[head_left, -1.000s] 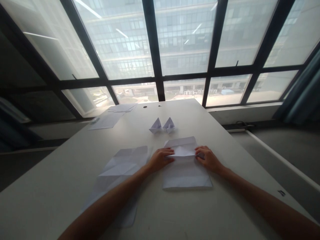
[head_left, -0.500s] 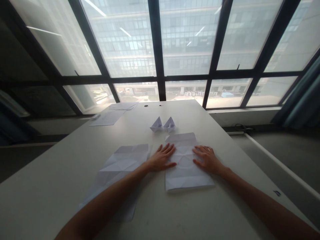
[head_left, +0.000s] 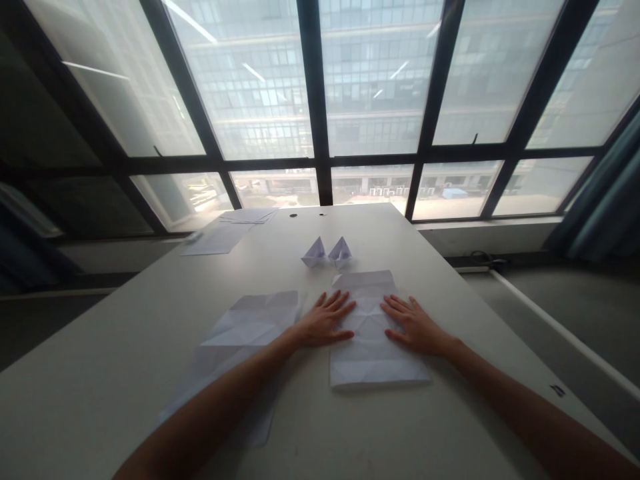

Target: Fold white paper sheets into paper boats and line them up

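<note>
- Your left hand [head_left: 325, 323] and right hand [head_left: 416, 327] have flattened out, apart, on the creased paper [head_left: 373, 369].
- Its raised fold now looks flat, though blurred.

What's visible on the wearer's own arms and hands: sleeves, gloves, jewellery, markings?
Left hand and right hand are both bare, five-fingered, no gloves. No sleeves show on the visible forearms. No watch, bracelet, cable or marking visible on either; the picture is too soft to rule out a thin ring.

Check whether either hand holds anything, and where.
Nothing gripped: left hand and right hand lie spread on the creased paper, at its side edges.
</note>
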